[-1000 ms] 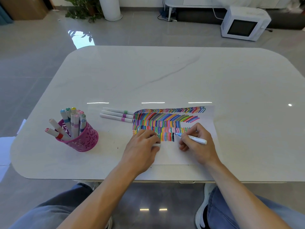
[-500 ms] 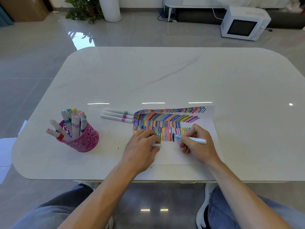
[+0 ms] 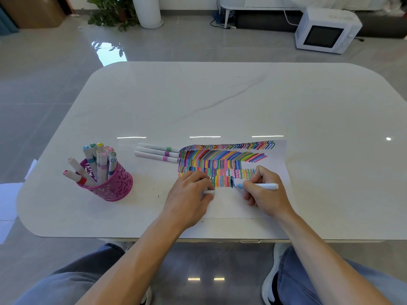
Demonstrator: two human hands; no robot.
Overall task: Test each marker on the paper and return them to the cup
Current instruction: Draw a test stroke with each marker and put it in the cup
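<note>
Glossy pale stone, veined with thin grey lines, forms the rounded-corner table (image 3: 220, 102), and ceiling lights glint off its polished top. Near its front edge lies a white sheet of paper (image 3: 279, 170), its upper half crowded with short, dense strokes in many colours, some straight bars, some small zigzags. The right hand (image 3: 264, 192) pinches a slim white marker (image 3: 267, 186) with a light blue collar, its tip touching the paper just beside the last dark stroke of the lowest row; the barrel points out to the right, nearly flat. The left hand (image 3: 189, 199) rests palm-down on the sheet's left part, fingers curled around a small white cap (image 3: 208, 191) of which only the end shows.

To the left stands a pink cup (image 3: 110, 183) of perforated metal with a lacy cut-out pattern, tapering downward. It holds a bunch of capped white markers (image 3: 101, 159) with pastel ends; two lean far out over its left rim. Between cup and paper three more white markers (image 3: 157, 153) lie side by side on the table, smooth cylinders with a green or purple band, their right ends touching the paper's edge
</note>
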